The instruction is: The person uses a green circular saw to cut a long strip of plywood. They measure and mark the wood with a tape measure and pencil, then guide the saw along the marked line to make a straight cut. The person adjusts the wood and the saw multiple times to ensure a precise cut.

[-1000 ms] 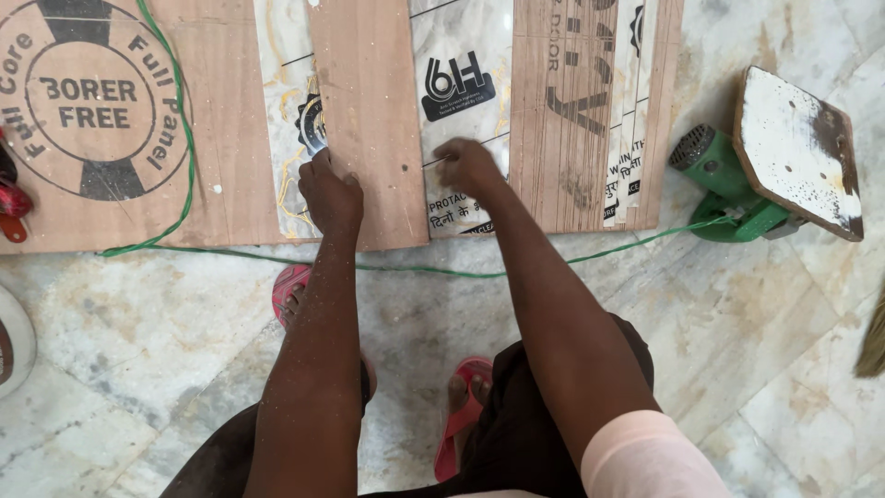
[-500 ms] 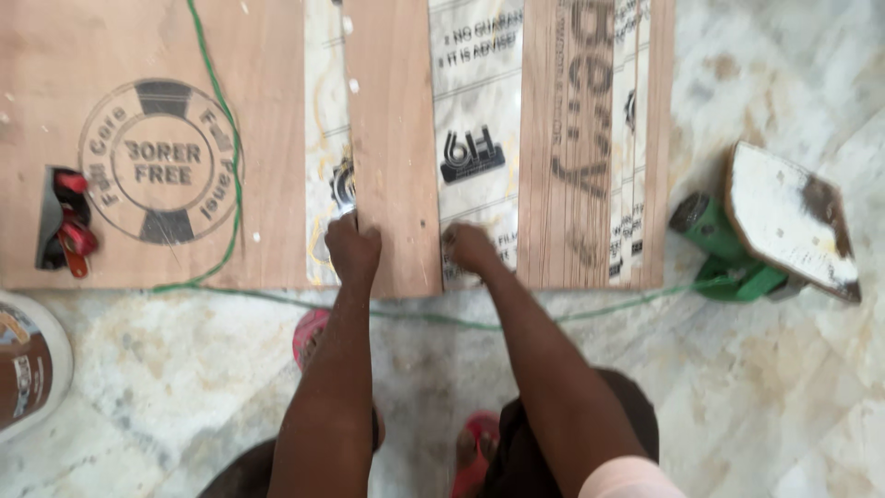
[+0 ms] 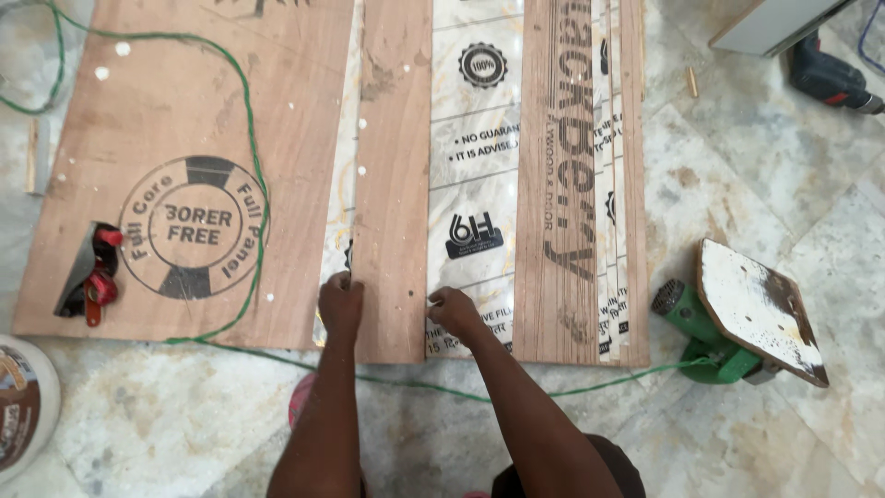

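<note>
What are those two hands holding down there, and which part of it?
Both grip a narrow plywood strip lying on the floor, near its close end: the left hand on its left edge, the right hand on its right edge.

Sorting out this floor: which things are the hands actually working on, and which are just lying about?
In hand:
narrow plywood strip
left hand
right hand

Lying about:
large plywood sheet
green power tool
green cable
red-handled tool
drill
white tub

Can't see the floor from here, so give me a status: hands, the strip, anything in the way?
Left hand and right hand grip the strip by its edges. Strip flat on the floor. Green cord crosses the big board beside it.
</note>
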